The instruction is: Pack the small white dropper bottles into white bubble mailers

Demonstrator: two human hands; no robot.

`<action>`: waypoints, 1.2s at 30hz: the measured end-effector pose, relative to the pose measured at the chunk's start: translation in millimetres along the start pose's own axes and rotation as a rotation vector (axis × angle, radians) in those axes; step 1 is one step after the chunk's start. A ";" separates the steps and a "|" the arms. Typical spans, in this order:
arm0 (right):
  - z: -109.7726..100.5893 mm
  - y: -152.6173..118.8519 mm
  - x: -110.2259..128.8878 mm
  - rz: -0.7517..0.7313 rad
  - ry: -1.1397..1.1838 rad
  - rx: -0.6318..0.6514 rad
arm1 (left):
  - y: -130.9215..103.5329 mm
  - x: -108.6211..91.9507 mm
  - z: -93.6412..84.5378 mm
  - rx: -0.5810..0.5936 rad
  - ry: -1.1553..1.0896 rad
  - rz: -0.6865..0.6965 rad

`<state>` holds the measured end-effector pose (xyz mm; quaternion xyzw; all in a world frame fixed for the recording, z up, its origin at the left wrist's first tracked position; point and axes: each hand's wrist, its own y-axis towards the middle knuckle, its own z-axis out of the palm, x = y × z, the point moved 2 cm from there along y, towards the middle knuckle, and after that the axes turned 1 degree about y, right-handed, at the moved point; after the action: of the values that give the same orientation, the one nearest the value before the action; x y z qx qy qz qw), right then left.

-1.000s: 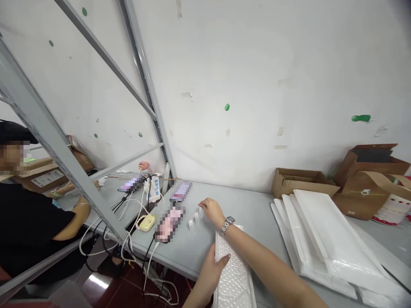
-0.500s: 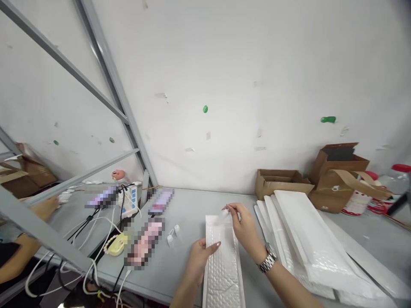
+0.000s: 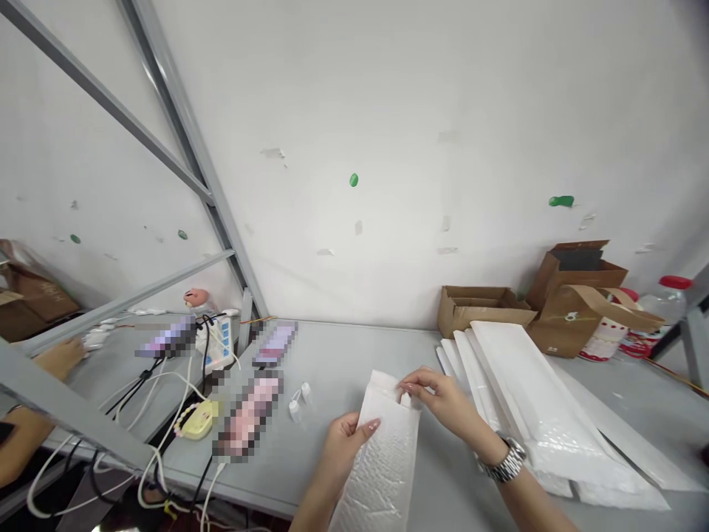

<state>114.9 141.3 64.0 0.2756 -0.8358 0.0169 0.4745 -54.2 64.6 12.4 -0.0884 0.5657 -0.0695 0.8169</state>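
Observation:
My left hand (image 3: 346,451) is closed on the left side of a white bubble mailer (image 3: 382,465), its thumb lying flat across the front. The mailer tilts slightly to the right at the top, and its lower end runs out of view. At its upper right edge, by the opening, my right hand (image 3: 437,395) is closed in a pinch. A small white piece (image 3: 406,400) shows just under those fingertips; its kind cannot be made out. The right wrist wears a metal watch (image 3: 507,462).
A stack of white bubble mailers (image 3: 532,391) lies at right, before an open cardboard box (image 3: 481,307) and a brown bag (image 3: 568,321). Two small white items (image 3: 299,403) and a pink-screened phone (image 3: 252,417) lie left, near cables. Another person's hand (image 3: 63,358) is beyond the metal frame.
The mailer's top has tilted to the right. My right hand has moved down and slightly right, bringing the small white piece to the mailer's upper right edge. My left hand keeps its hold.

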 end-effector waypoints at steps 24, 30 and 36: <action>160.0 102.7 39.3 -0.264 -0.040 0.205 | -11.1 27.9 -37.7 -0.193 -0.021 0.040; 142.5 96.3 48.1 -0.240 0.008 0.093 | -10.9 26.7 -42.9 -0.218 -0.033 0.040; 73.9 66.2 46.9 -0.119 0.178 -0.141 | -11.7 17.5 -44.9 -0.242 -0.079 0.033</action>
<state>6.8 155.1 76.5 0.2881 -0.7718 -0.0457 0.5650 -90.3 46.6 -16.5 -0.1795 0.5385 0.0162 0.8231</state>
